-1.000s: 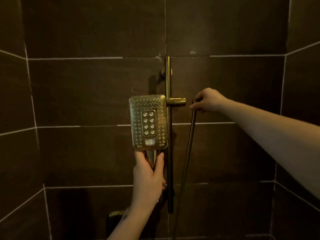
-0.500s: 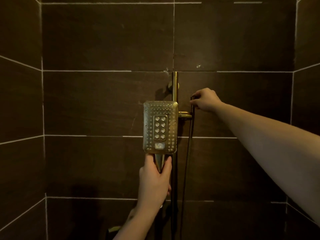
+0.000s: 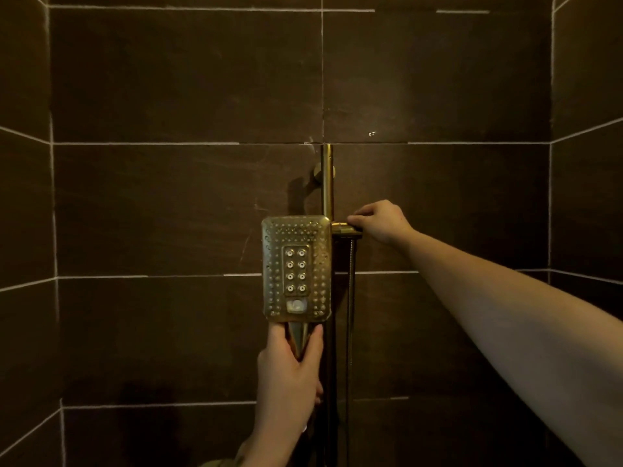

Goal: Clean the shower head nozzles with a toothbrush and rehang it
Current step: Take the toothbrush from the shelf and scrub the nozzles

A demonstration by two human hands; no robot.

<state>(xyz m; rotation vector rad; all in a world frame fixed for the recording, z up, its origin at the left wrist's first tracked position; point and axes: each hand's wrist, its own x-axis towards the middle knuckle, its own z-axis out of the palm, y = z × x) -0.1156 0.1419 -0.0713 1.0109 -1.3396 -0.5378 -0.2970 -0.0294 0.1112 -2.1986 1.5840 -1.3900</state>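
Note:
A gold rectangular shower head (image 3: pixel 296 267) faces me, upright, just left of the vertical gold rail (image 3: pixel 326 183). Its face carries many small nozzles and a central panel of larger ones. My left hand (image 3: pixel 290 372) grips the handle below the head. My right hand (image 3: pixel 379 221) rests on the gold holder bracket (image 3: pixel 345 228) on the rail, fingers curled around its end. The metal hose (image 3: pixel 350 298) hangs straight down under the bracket. No toothbrush is in view.
Dark brown wall tiles (image 3: pixel 185 203) with pale grout surround the rail on three sides. The rail's round wall mount (image 3: pixel 317 173) sits near its top. The light is dim and the lower area is in shadow.
My right hand has let go of the hose top and shifted left onto the holder bracket. The shower head stays beside the rail in my left hand. The view has tilted upward.

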